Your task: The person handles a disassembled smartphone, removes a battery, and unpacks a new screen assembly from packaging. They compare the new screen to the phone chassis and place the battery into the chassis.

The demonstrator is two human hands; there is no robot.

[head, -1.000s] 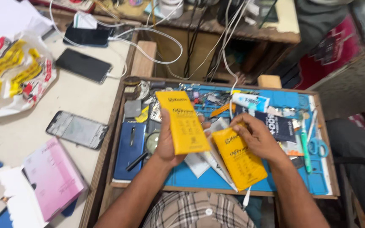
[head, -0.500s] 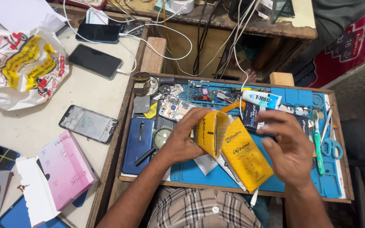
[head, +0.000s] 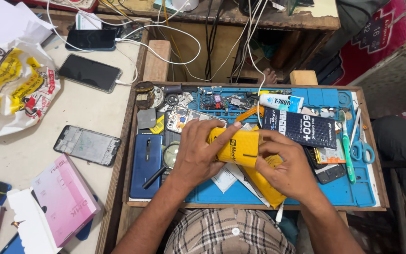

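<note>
Hands: left hand [head: 198, 153] and right hand [head: 285, 167] both grip one yellow packet [head: 238, 147], fingers curled over its ends.
Packet: held just above the blue mat [head: 339, 190] in the wooden tray [head: 132, 141]; a second yellow packet [head: 265, 187] lies under the right hand.
Nearby: magnifier [head: 167, 157], blue phone [head: 145, 164], dark box [head: 299, 127].
Technique: judged best to keep it low over the mat, pressure even, wrists steady.

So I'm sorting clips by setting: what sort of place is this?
Probably a phone repair bench: a blue mat strewn with small parts, a bare phone frame, and phones on charging cables.
</note>
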